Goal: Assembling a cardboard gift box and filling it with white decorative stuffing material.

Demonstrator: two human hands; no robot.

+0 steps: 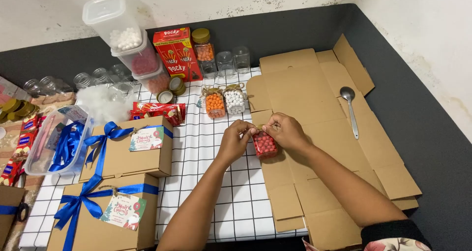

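I am watching a small clear glass jar of red round candies [265, 144] sitting on the edge of the flat unfolded brown cardboard box [314, 108], just below both hands. The left hand [235, 141] is pinching at the jar's top from its left, fingers closed on it; the right hand [285, 131] is gripping the top from its right. Beyond the jar, away from me, two twine-tied jars, one of orange candies [215, 105] and one of white [234, 102], are standing. A metal spoon [350, 108] is lying to its right.
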